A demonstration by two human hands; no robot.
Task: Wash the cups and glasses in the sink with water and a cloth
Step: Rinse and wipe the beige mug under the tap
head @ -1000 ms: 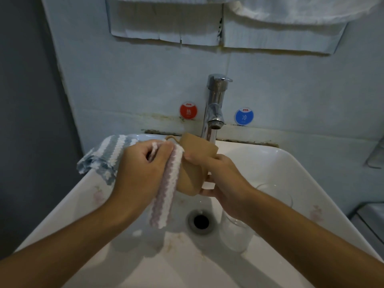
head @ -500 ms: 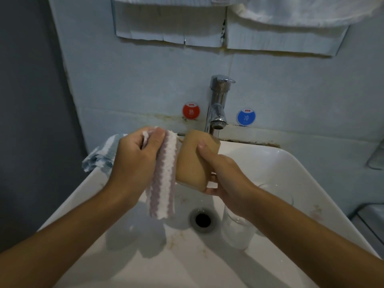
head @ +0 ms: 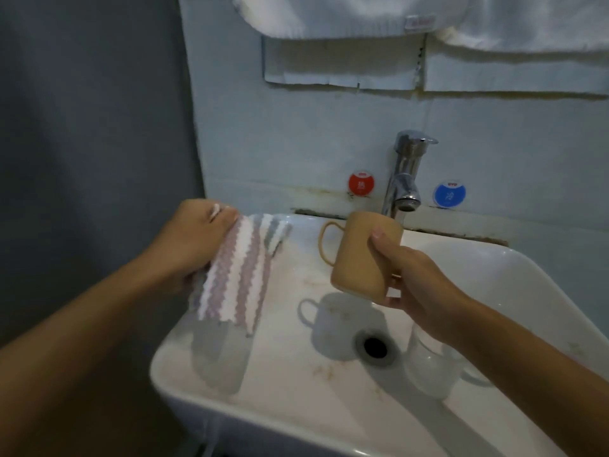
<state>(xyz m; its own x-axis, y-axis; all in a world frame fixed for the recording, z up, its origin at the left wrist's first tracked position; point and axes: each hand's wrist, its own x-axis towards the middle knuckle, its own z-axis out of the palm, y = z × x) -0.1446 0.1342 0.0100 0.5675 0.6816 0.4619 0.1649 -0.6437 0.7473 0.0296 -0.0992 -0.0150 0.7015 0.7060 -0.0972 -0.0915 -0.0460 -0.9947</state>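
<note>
Right hand [head: 418,285] holds the tan cup [head: 364,255] above the white sink [head: 487,278] — thumb laid across the side facing the camera, other fingers wrapped round the far side, so the grip is closed on the cup body. Cup is tilted, base toward the camera and lower, mouth angled up toward the tap [head: 407,173]; its loop handle sticks out to the left, clear of both hands. The rim sits just below and left of the tap spout; whether water is running cannot be told. Left hand [head: 194,239] is well apart from the cup, over the sink's left rim, its grip bunched round the top of a striped cloth [head: 235,275] in white and mauve bands, which hangs down from the fist over the basin edge. A second, grey-striped cloth [head: 275,234] shows just behind it on the rim. Down in the basin, a clear glass [head: 431,371] stands right of the drain [head: 375,347], partly hidden under the right forearm. Shadows of cup and cloth fall on the basin floor, which carries brownish stains. On the wall behind — a red round sticker [head: 361,184] left of the tap, a blue one [head: 449,194] right of it. White towels [head: 329,18] hang along the top of the view.
</note>
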